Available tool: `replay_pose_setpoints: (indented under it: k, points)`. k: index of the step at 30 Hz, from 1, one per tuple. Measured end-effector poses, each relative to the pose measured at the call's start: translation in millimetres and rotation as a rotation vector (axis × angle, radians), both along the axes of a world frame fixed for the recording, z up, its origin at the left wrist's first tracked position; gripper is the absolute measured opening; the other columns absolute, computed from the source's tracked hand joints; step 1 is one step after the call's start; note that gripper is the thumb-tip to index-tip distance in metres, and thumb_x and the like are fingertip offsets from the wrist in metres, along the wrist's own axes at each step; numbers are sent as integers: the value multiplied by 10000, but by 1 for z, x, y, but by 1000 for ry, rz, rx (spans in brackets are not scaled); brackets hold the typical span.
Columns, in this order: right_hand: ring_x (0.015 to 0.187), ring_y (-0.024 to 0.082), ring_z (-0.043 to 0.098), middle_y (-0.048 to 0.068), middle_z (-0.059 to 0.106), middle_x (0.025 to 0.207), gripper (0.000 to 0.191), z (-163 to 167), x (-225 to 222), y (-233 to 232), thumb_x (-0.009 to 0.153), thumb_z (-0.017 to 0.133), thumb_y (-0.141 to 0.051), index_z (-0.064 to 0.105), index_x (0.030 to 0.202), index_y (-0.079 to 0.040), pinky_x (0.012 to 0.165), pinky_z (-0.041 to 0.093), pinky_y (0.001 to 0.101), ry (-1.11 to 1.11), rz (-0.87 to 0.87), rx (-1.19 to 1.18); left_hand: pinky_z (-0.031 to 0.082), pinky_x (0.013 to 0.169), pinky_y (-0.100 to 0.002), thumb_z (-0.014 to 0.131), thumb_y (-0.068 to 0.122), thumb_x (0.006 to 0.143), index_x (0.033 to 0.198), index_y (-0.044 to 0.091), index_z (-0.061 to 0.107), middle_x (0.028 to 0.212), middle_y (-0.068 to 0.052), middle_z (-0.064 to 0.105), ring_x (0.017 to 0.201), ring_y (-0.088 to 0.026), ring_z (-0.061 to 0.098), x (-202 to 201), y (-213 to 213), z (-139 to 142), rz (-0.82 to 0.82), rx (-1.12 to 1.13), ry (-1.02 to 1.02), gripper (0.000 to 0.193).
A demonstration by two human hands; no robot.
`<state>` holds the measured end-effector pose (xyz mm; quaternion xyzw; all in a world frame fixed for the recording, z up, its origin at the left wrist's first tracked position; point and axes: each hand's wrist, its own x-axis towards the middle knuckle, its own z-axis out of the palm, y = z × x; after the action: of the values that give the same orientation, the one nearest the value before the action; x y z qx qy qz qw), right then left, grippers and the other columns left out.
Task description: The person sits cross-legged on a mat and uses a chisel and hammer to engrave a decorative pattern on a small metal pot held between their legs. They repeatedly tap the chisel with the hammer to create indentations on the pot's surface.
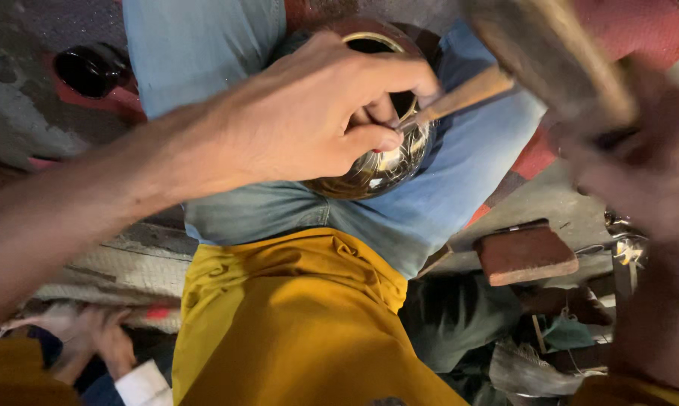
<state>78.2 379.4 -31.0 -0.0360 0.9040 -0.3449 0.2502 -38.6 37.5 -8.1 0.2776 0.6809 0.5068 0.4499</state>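
A shiny brass pot rests in my lap between my jean-clad legs. My left hand lies over its top and pinches a thin wooden-looking chisel whose tip touches the pot's side. My right hand, blurred at the right edge, grips the handle of a wooden mallet raised above the chisel's free end. My yellow shirt fills the lower middle.
A reddish wooden block lies on the grey floor at the right, with metal bits beside it. A dark round vessel sits on a red base at upper left. Another person's hand shows at lower left.
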Motion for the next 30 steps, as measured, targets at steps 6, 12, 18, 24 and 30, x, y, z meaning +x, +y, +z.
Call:
replay_pose_setpoints:
  k: [6, 12, 18, 24, 30]
  points:
    - [897, 142, 662, 89, 693, 1007, 108, -53, -2, 42, 1023, 667, -50, 666, 1102, 23, 775, 538, 261, -142, -12, -196, 618, 606, -319, 740, 72, 976, 1221, 44, 597, 951, -155, 791, 842, -220, 823, 21, -13, 5, 136, -84, -26, 285]
    - [889, 166, 666, 96, 698, 998, 144, -68, -2, 51, 1016, 653, -101, 665, 1113, 5, 761, 541, 290, -311, -83, -163, 673, 735, -286, 736, 22, 1028, 1243, 19, 550, 1024, -151, 794, 933, -200, 834, 54, -25, 11, 382, -36, 3, 284]
    - [882, 191, 670, 103, 702, 990, 181, -73, -5, 53, 1010, 639, -152, 664, 1123, -13, 747, 545, 319, -389, -92, -140, 677, 814, -285, 745, -2, 1007, 1229, 8, 503, 978, -108, 769, 921, -160, 823, 77, -25, 11, 532, -44, 6, 329]
    - [875, 215, 675, 110, 706, 981, 218, -87, 8, 65, 1003, 625, -204, 663, 1133, -32, 733, 548, 349, -461, -117, -117, 687, 818, -275, 757, 1, 1022, 1239, 4, 534, 1026, -115, 789, 951, -151, 825, 63, -30, 1, 402, 18, 4, 311]
    - [868, 240, 679, 117, 711, 972, 256, -78, 14, 51, 997, 611, -255, 662, 1143, -50, 719, 552, 378, -713, -275, 7, 658, 777, -284, 760, 10, 969, 1284, 10, 615, 1038, -123, 780, 918, -167, 798, 25, -13, -16, 62, 159, 60, 346]
